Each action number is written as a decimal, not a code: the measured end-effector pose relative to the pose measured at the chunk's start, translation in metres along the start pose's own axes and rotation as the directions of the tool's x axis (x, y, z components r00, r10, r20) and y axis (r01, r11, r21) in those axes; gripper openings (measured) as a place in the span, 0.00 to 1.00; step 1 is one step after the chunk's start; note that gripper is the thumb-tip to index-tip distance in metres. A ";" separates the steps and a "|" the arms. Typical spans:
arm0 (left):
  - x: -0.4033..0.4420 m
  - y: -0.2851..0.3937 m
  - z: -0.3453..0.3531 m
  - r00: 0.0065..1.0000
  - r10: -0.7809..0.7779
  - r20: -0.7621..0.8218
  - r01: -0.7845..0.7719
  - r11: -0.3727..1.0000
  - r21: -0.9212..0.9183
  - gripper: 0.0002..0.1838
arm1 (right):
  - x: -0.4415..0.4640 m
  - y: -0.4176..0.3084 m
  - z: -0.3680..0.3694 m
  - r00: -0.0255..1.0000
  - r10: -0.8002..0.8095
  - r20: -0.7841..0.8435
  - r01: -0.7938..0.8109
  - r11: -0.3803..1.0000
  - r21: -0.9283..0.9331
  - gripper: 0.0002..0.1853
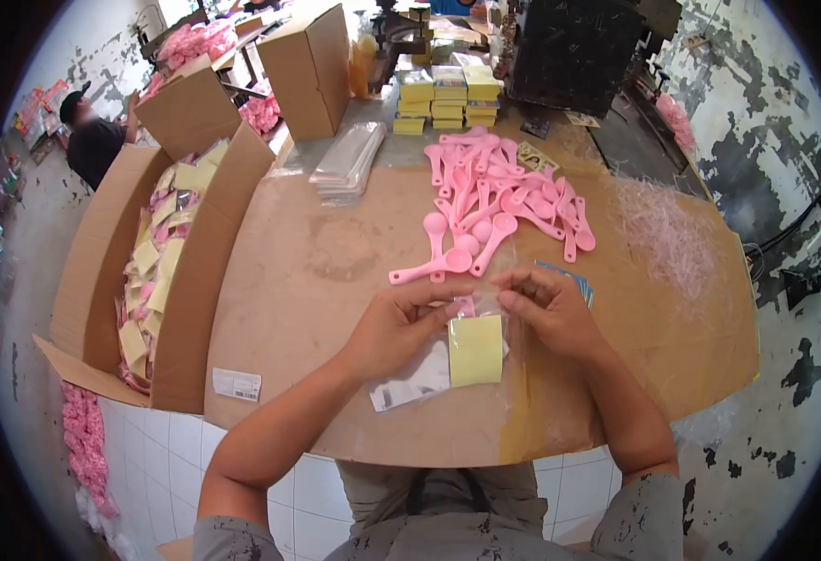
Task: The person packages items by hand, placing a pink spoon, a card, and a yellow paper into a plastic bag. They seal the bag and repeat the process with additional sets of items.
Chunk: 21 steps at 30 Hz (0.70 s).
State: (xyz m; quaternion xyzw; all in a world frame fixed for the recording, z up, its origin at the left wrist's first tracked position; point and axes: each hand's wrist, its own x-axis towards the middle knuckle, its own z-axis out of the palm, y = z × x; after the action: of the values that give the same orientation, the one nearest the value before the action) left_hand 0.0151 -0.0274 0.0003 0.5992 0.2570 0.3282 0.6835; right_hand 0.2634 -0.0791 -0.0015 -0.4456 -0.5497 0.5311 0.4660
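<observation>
The left hand (406, 323) pinches a clear bag (483, 306) with a yellow card (476, 352); whether the right hand (546, 304), at its top, grips is unclear. Brown tabletop (308, 318) stretches left to the carton (195, 271).

Shows no legible text, brand, number or sign. Bears a barcode and print too small to read on the white label (237, 384).
</observation>
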 end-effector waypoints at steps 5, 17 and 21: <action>-0.002 0.002 0.001 1.000 0.011 -0.026 -0.010 1.000 0.020 0.16 | 0.003 -0.011 0.002 0.991 -0.085 0.104 0.092 0.994 -0.067 0.21; -0.002 0.008 0.012 0.990 0.118 -0.072 -0.120 0.992 -0.029 0.17 | -0.001 -0.007 0.000 0.997 0.006 0.071 -0.005 1.000 -0.021 0.19; -0.004 0.004 -0.002 0.990 -0.068 0.120 0.066 0.998 0.022 0.16 | -0.005 -0.010 0.000 0.996 -0.085 -0.004 0.085 0.996 -0.041 0.17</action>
State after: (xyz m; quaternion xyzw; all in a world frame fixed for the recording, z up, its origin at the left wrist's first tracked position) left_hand 0.0108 -0.0287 0.0039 0.6152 0.2380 0.2657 0.7030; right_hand 0.2639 -0.0849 0.0083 -0.4328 -0.5776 0.4982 0.4805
